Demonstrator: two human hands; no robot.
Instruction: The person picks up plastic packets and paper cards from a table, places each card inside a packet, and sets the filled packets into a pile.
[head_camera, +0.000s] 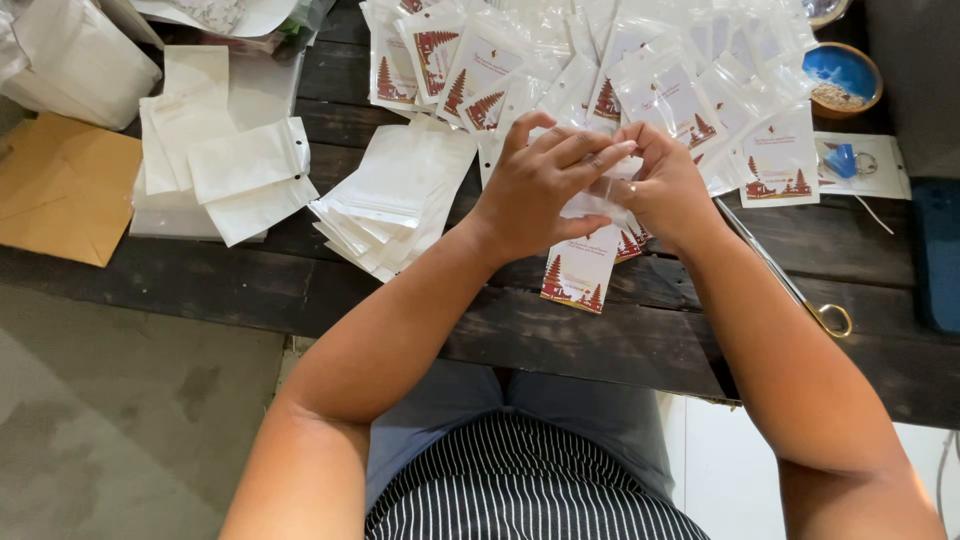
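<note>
Both hands together over the dark wooden table (330, 290), left hand (535, 185) and right hand (665, 190) pinching the top of a small clear pouch (580, 268) with printed card, fingers curled closed on it, stack of empty white pouches (385, 205) just left.

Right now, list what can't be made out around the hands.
Head view only:
- Top of the clear pouch: covered by the left hand and right hand, so whether it's sealed can't be told.
- Small blue object in a pouch: too small to identify.
- Scissors: blade tips hidden behind the right wrist.
- Blue bowl: contents unclear.
</note>
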